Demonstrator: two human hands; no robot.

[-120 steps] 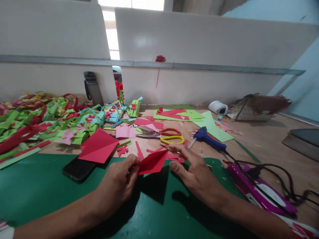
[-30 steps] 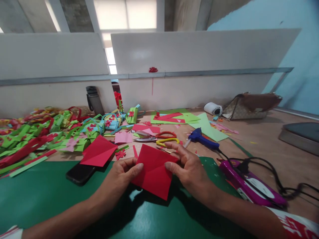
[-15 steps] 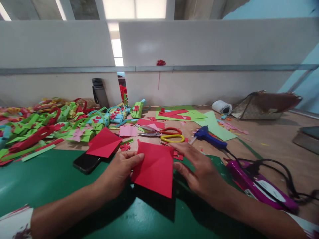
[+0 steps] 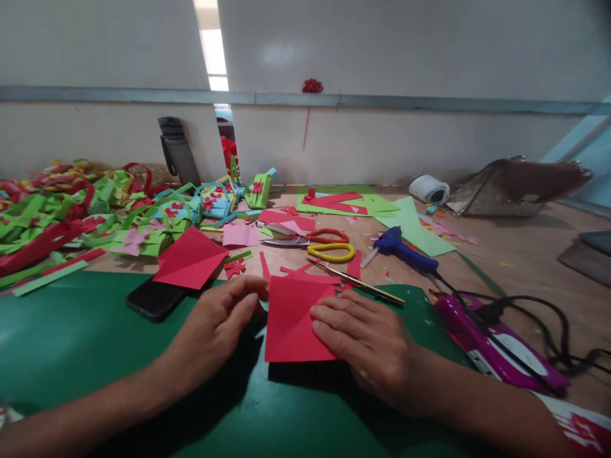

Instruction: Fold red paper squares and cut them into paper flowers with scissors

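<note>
A square sheet of red paper point(image 4: 296, 324) is raised over the green mat, its lower edge casting a shadow. My right hand point(image 4: 367, 337) grips it from the right, fingers lying across its front; the thumb is hidden. Just off the left edge of the paper is my left hand point(image 4: 229, 318), fingers bent and apart, holding nothing. Behind the paper lie red strips point(image 4: 353, 264) and a thin gold-and-black pointed tool point(image 4: 367, 286). Scissors with a red and a yellow handle point(image 4: 331, 251) rest farther back.
Another red square point(image 4: 191, 257) partly covers a black phone point(image 4: 155, 299). Small paper baskets point(image 4: 162, 229) crowd the left. A blue glue gun point(image 4: 405, 251) and a purple power strip point(image 4: 501, 346) with cables are at right. A dark bottle point(image 4: 179, 152) stands behind.
My left hand has let go of the red paper and moved slightly left. My right hand has closed on the paper's right side. The view has tilted down.
</note>
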